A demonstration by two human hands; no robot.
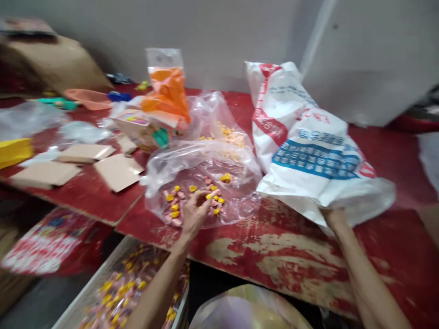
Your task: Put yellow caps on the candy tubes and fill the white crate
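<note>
Bottom edge, centre: rounded yellowish object (252, 308), part in frame. Lower left: pale bin (99, 274) holding many pink-and-yellow pieces; left forearm crosses above it. Desk (274, 228): red, its coating worn through along the near edge. Left hand (196, 206), centre of frame: over the clear bag (247, 201), fingers curled among the small pink and yellow pieces (174, 208) there; blur, cannot tell whether they are clamped on one. Right hand (332, 217), right of centre: goes under the near edge of the white printed sack (308, 137); fingers hidden, state cannot be told. Left of the clear bag: flat cardboard (118, 172). Behind it, upper centre: second clear bag (214, 109) with yellowish pieces, and orange packet (168, 89) to its left. Grey wall (212, 32) across the top.
</note>
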